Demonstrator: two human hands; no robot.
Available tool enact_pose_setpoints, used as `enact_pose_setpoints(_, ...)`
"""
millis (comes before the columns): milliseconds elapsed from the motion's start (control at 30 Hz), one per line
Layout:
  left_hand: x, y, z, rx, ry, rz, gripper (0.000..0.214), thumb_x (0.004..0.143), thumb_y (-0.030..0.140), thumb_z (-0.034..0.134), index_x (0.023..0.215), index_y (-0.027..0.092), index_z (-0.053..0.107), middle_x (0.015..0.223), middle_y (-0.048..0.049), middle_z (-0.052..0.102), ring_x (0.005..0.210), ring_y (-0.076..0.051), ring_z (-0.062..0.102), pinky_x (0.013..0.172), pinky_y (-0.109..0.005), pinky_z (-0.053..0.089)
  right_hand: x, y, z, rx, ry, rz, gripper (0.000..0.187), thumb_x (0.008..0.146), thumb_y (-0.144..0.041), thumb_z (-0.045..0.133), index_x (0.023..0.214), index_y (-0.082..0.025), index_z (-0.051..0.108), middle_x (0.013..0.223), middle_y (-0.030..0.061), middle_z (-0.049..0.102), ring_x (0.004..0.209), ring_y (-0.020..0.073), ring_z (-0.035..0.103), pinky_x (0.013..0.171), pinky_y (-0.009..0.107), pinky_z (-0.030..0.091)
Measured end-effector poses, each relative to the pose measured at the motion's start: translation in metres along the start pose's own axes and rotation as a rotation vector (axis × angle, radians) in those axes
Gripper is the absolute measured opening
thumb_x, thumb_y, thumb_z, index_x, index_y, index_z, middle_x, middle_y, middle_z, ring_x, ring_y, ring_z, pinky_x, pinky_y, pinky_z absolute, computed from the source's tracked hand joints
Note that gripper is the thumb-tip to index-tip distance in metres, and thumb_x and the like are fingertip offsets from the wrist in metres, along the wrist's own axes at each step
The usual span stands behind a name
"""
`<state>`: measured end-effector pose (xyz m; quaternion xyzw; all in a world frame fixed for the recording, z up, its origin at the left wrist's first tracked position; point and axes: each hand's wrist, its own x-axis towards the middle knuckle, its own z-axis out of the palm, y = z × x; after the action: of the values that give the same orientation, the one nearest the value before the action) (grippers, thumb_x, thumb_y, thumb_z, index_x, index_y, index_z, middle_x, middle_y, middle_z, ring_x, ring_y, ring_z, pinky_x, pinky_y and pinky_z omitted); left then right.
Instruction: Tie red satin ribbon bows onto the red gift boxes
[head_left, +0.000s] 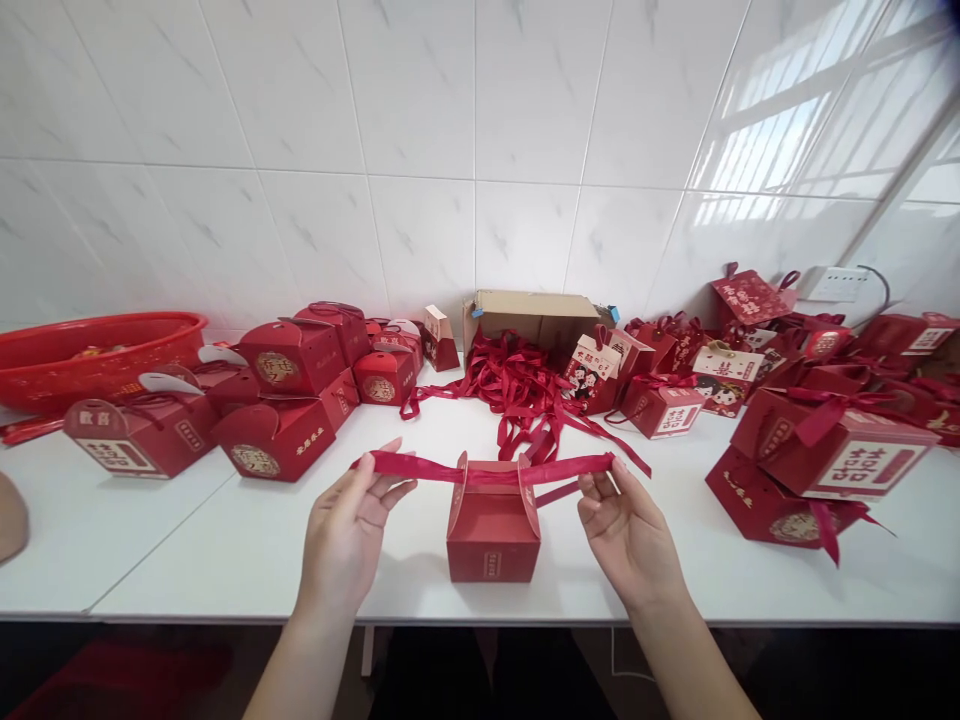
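Observation:
A small red gift box (493, 537) stands on the white table (225, 560) near its front edge, its two rounded top flaps up. A red ribbon (491, 467) runs level through the flaps and is stretched to both sides. My left hand (349, 530) pinches the ribbon's left end just left of the box. My right hand (626, 535) pinches the right end on the other side. Both hands hover slightly above the tabletop.
A heap of loose red ribbons (517, 385) spills from a cardboard box (536, 315) at the back. Several closed red gift boxes (292, 385) cluster at left; more gift boxes with bows (832, 450) fill the right. A red plastic basket (90, 355) sits far left.

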<state>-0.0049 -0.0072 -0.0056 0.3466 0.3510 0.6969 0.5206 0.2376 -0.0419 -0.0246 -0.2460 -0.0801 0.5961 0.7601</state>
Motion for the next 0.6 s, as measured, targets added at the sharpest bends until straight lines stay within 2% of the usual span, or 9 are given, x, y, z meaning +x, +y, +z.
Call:
enact_pose_setpoints(133,0.010,0.022,0.010,0.054,-0.031,0.166,0.012,0.070,0.032,0.076,0.071,0.020,0.073,0.090,-0.0025,0.074,0.080,-0.017,0.067,0.071,-0.030,0.056,0.006,-0.012,0.010,-0.175,-0.085,-0.166,0.020,0.063,-0.022,0.082,0.075,-0.019,0.066,0.066,-0.0053,0.065,0.061,0.0074,0.063,0.046,0.014,0.046)
enact_pose_setpoints(267,0.019,0.045,0.026,0.126,-0.109,0.294,0.009,0.070,0.026,0.076,0.077,0.020,0.075,0.087,-0.0021,0.074,0.079,-0.016,0.066,0.073,-0.029,0.055,0.011,-0.025,0.026,-0.303,-0.180,-0.289,0.018,0.064,-0.022,0.082,0.074,-0.021,0.067,0.072,-0.0055,0.064,0.061,0.0061,0.058,0.051,0.016,0.047)
enact_pose_setpoints(433,0.027,0.070,0.053,0.279,-0.347,0.290,0.019,0.078,0.035,0.068,0.081,0.017,0.075,0.091,-0.0073,0.073,0.089,-0.022,0.066,0.077,-0.034,0.054,0.017,-0.041,0.064,-0.486,-0.349,-0.477,0.011,0.069,-0.026,0.078,0.074,-0.022,0.069,0.075,-0.0036,0.063,0.067,0.0083,0.056,0.060,0.020,0.048)
enact_pose_setpoints(600,0.028,0.086,0.078,0.384,-0.436,0.347,0.025,0.078,0.037,0.069,0.092,0.017,0.075,0.091,-0.0084,0.072,0.093,-0.024,0.066,0.081,-0.035,0.052,0.018,-0.052,0.100,-0.655,-0.513,-0.552,0.010,0.073,-0.030,0.075,0.070,-0.023,0.070,0.069,-0.0036,0.063,0.065,0.0076,0.055,0.061,0.020,0.046)
